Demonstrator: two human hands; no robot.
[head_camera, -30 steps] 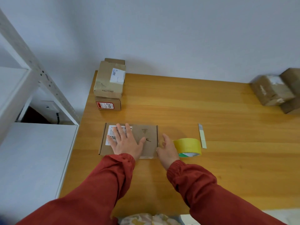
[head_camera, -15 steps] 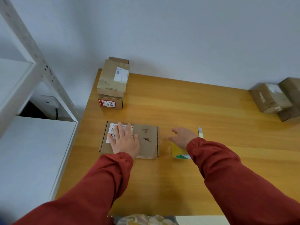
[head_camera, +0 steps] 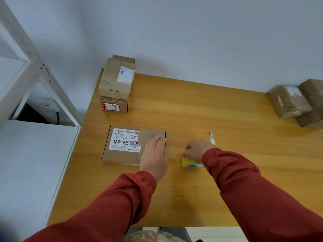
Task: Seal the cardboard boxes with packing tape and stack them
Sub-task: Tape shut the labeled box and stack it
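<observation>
**Wooden worktop against a pale wall: one hand on the flat box, the other on the tape**

Pale grey wall runs behind a long wooden worktop (head_camera: 192, 110), and white metal shelving (head_camera: 35, 67) stands off its left end. The flat box (head_camera: 120, 157) with the white printed label lies closed near the worktop's front left part and serves as the landmark.

Behind the flat box, at the back left corner, is a stack of two boxes (head_camera: 116, 79), the upper one sitting askew on the lower. Far to the flat box's right, at the worktop's right edge, is a second cluster of taped boxes (head_camera: 288, 102).

In red sleeves, the left hand (head_camera: 154, 158) rests on the flat box's right end, fingers stretched out and blurred, gripping nothing that can be made out. Just right of the flat box, the right hand (head_camera: 199, 151) curls over the yellow tape roll (head_camera: 187, 162) and holds it on the worktop. A thin pale strip (head_camera: 212, 137) lies just beyond that hand.
</observation>
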